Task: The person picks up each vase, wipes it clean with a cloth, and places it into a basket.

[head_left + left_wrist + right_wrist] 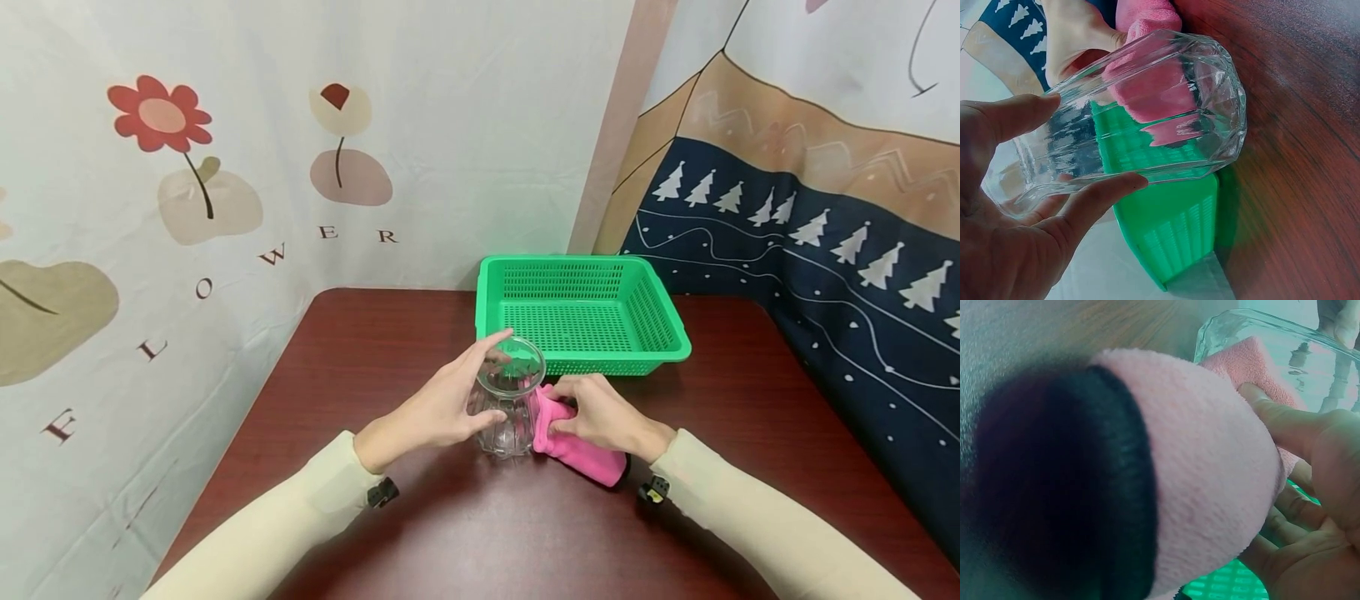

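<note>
From my place I can read, on the pale wall cloth (480, 125), six separate capitals in dark reddish brown: the letter F (59, 426), the letter L (152, 349), the letter O (198, 288), the letter W (273, 254), the letter E (328, 232) and the letter R (387, 237). Together they spell FLOWER. The line rises from lower left and becomes almost level at its right end. The first two letters are clearly tilted.

On the dark reddish-brown wood-grain table (480, 525), a green rectangular perforated plastic basket (573, 327) stands toward one o'clock; white flower-printed fabric backdrop (255, 117) hangs at ten, navy-and-tan fabric backdrop (806, 187) with white fir trees at two.
</note>
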The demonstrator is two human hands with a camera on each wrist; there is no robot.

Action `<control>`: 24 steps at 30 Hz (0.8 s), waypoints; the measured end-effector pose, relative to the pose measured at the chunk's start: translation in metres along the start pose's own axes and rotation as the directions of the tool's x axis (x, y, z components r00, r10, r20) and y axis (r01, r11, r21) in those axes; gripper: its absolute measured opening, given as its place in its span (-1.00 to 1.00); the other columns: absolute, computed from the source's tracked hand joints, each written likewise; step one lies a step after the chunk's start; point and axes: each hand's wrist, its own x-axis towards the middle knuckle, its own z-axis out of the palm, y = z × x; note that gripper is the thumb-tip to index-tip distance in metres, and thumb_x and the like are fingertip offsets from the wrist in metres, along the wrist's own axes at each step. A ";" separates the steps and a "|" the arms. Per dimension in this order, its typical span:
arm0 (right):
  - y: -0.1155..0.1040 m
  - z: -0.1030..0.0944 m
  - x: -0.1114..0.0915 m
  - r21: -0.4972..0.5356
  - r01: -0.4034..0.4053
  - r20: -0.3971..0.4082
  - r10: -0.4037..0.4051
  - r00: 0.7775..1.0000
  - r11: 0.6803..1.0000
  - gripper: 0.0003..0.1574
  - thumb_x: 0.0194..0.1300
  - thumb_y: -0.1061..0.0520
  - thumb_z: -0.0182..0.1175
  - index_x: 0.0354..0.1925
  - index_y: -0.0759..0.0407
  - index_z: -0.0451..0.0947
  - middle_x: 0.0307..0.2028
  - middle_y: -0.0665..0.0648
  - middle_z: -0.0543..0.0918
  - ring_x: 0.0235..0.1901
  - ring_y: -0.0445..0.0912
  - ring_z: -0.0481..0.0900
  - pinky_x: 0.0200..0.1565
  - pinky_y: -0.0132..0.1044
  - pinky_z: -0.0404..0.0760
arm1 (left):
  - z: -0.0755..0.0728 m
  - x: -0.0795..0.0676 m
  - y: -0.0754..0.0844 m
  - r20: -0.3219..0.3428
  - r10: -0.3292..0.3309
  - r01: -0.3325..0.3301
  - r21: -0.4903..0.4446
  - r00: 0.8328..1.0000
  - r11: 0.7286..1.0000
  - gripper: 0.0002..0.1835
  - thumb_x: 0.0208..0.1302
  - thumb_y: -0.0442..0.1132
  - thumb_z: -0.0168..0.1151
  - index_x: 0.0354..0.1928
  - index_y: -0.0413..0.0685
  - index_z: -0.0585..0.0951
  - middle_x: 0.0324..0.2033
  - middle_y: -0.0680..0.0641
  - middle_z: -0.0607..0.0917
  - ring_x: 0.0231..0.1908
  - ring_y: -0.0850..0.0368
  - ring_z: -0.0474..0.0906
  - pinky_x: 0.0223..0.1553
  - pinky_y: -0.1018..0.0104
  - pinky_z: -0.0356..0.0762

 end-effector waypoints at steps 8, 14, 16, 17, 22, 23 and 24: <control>-0.002 -0.001 -0.001 -0.002 -0.004 -0.025 0.004 1.000 1.000 -0.56 0.21 0.22 0.80 0.06 0.13 0.94 -0.04 0.05 0.96 -0.05 -0.18 0.84 0.05 -0.21 0.88 | 0.000 0.000 0.002 0.009 -0.015 0.015 -0.001 1.000 1.000 0.26 0.36 -0.36 0.69 0.89 0.05 0.05 0.47 -0.23 0.67 0.37 -0.21 0.77 0.14 0.09 0.81; -0.005 -0.006 -0.001 0.021 -0.023 -0.035 0.024 0.999 1.000 -0.57 0.22 0.23 0.79 0.05 0.13 0.93 -0.04 0.05 0.96 -0.07 -0.16 0.84 -0.05 -0.29 0.83 | 0.001 0.000 -0.001 0.010 -0.014 0.014 -0.007 1.000 1.000 0.26 0.36 -0.37 0.69 0.89 0.05 0.04 0.48 -0.25 0.66 0.39 -0.22 0.76 0.12 0.12 0.81; -0.006 -0.007 -0.001 0.023 -0.028 -0.041 0.029 0.999 0.999 -0.57 0.22 0.22 0.80 0.05 0.14 0.93 -0.05 0.04 0.96 -0.07 -0.15 0.84 -0.03 -0.25 0.84 | 0.001 0.000 -0.001 0.009 -0.012 0.012 -0.009 1.000 1.000 0.26 0.36 -0.37 0.69 0.89 0.05 0.04 0.48 -0.25 0.66 0.39 -0.22 0.76 0.11 0.15 0.81; -0.007 -0.008 -0.001 0.023 -0.030 -0.045 0.031 0.999 0.999 -0.56 0.22 0.21 0.80 0.06 0.15 0.92 -0.05 0.03 0.95 -0.06 -0.15 0.84 -0.01 -0.22 0.86 | 0.001 0.000 -0.002 0.009 -0.010 0.010 -0.009 1.000 1.000 0.26 0.37 -0.37 0.69 0.90 0.05 0.04 0.48 -0.25 0.66 0.39 -0.22 0.76 0.10 0.16 0.81; -0.008 -0.011 0.000 0.029 -0.031 -0.065 0.032 0.997 0.999 -0.52 0.22 0.20 0.81 0.09 0.13 0.92 -0.09 -0.06 0.92 -0.09 -0.19 0.78 0.04 -0.17 0.85 | 0.001 0.000 -0.003 0.002 -0.003 0.003 -0.012 1.000 1.000 0.26 0.36 -0.38 0.69 0.89 0.04 0.04 0.47 -0.24 0.66 0.39 -0.22 0.77 0.11 0.17 0.82; -0.009 -0.012 0.000 0.037 -0.030 -0.070 0.033 0.997 0.999 -0.52 0.21 0.21 0.81 0.09 0.12 0.92 -0.12 -0.09 0.90 -0.11 -0.20 0.75 0.01 -0.21 0.83 | 0.001 0.000 -0.003 0.001 -0.001 0.001 -0.014 1.000 1.000 0.26 0.35 -0.38 0.69 0.89 0.04 0.05 0.47 -0.24 0.66 0.39 -0.23 0.77 0.11 0.16 0.82; -0.009 -0.013 0.000 0.046 -0.027 -0.075 0.031 0.997 0.999 -0.52 0.20 0.21 0.82 0.08 0.09 0.92 -0.14 -0.11 0.89 -0.14 -0.21 0.72 -0.03 -0.24 0.80 | 0.001 0.001 -0.003 0.001 0.000 0.000 -0.014 1.000 1.000 0.27 0.35 -0.38 0.70 0.89 0.03 0.05 0.47 -0.24 0.66 0.39 -0.24 0.77 0.11 0.15 0.83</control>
